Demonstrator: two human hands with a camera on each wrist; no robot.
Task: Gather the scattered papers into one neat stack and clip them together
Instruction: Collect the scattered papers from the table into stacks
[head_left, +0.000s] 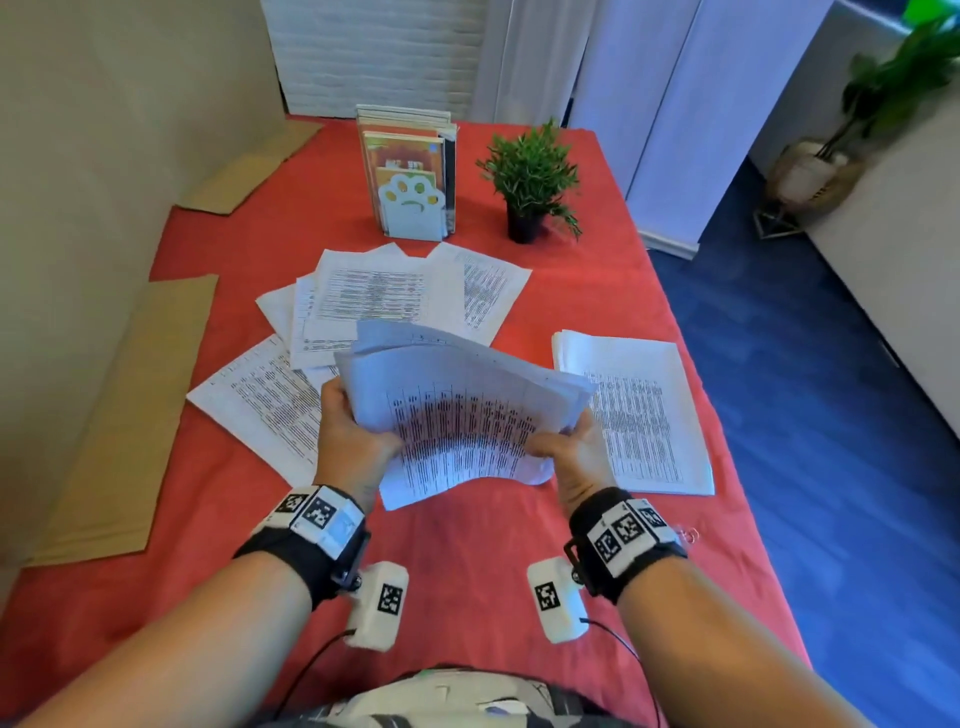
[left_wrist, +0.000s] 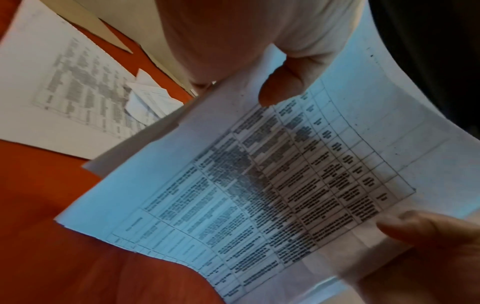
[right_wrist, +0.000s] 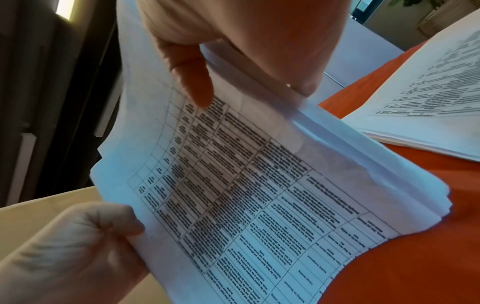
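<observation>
I hold a bundle of printed sheets (head_left: 462, 410) above the red table, bowed upward between both hands. My left hand (head_left: 348, 431) grips its left edge, thumb on top (left_wrist: 280, 86). My right hand (head_left: 571, 447) grips its right edge, thumb on the print (right_wrist: 194, 86). The bundle's sheets (right_wrist: 259, 195) are unevenly aligned at their edges. Loose papers (head_left: 384, 296) lie fanned beyond the bundle, one more sheet (head_left: 260, 405) lies to the left, and a flat pile (head_left: 639, 410) rests to the right. No clip is visible.
A book holder with a paw-shaped end (head_left: 410, 182) and a small potted plant (head_left: 530, 182) stand at the table's back. Cardboard pieces (head_left: 119, 431) lie along the left wall. The table's right edge (head_left: 727, 415) drops to blue floor.
</observation>
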